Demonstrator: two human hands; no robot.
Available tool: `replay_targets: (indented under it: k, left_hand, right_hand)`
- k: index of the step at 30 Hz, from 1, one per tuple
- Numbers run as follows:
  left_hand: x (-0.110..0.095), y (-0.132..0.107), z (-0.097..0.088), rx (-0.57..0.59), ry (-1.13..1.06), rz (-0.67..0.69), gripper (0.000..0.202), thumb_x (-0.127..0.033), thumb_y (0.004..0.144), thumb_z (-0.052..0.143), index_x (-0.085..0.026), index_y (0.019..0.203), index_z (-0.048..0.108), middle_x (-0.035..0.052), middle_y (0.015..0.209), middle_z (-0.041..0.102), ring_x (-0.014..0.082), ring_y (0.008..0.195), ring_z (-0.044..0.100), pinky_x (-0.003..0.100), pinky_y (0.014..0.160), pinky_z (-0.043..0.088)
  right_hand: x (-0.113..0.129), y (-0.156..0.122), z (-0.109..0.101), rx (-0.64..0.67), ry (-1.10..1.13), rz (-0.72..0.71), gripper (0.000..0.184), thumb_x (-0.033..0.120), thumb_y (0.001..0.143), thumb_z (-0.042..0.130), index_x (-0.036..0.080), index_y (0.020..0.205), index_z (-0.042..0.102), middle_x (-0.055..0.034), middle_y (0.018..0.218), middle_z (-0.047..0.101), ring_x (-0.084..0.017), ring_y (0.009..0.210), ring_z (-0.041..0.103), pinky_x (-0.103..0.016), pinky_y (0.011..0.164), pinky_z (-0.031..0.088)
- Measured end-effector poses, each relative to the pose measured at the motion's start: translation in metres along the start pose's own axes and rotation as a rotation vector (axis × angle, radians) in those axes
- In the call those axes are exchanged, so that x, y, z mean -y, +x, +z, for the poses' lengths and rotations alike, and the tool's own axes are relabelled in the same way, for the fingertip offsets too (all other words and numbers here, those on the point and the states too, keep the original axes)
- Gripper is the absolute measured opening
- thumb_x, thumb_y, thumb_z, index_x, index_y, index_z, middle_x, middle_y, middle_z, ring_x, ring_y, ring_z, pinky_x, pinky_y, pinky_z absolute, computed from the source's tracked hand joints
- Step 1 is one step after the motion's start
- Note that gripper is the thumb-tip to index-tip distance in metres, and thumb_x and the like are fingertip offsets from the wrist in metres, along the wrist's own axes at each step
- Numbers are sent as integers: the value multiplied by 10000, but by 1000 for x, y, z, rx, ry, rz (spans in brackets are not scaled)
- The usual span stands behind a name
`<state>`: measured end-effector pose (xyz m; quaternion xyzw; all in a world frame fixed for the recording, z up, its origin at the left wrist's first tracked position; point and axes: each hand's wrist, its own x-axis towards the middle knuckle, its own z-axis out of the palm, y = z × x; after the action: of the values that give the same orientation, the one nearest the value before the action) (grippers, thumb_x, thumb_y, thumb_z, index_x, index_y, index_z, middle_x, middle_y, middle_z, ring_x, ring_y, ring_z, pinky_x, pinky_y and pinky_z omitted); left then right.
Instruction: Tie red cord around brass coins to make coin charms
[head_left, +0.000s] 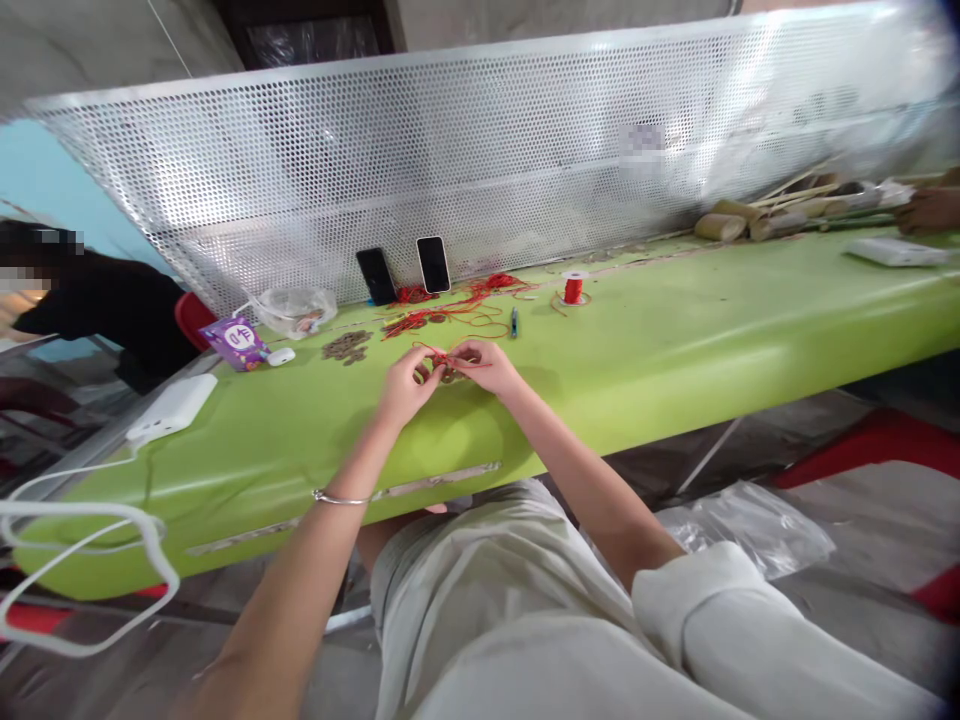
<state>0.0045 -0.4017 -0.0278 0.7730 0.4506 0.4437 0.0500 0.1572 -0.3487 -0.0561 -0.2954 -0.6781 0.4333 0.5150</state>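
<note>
Person's left hand (407, 386) and right hand (487, 367) close together over green desk (675, 350), fingers (466, 347) pinching red cord (475, 364). Brown discs (346, 346) piled beyond left hand. Black phone (376, 276) and white-edged phone (433, 265) upright before metal screen (510, 150). Red spool (574, 290) standing farther right; small tool (514, 322) near right hand.

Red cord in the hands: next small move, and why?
Probably pull the red cord gently snug: the left hand and right hand pinch close together at it, small brown discs sit between them, and thin red strands stick out, looking slack.
</note>
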Motion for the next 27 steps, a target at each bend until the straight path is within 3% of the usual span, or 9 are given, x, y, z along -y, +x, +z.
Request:
replay_targets:
  k: [12,27]
  left_hand:
    - [-7,-3,-2,-78,142,95,156,-196,806,576,-190,957,615,44,975,607,50,501,499,208,529,452]
    - [-3,-4,0,-31,79,55,157,-174,829,530,-196,968,598,35,958,635,56,498,500,192,489,429]
  right_hand:
    - [11,-2,-2,29,204,110,99,225,738,654,140,759,609,-8,653,657,-90,567,601,-185,545,456]
    - [18,-4,-2,1,188,151,59,180,727,638,143,738,593,12,625,624,-78,557,558,-167,502,392]
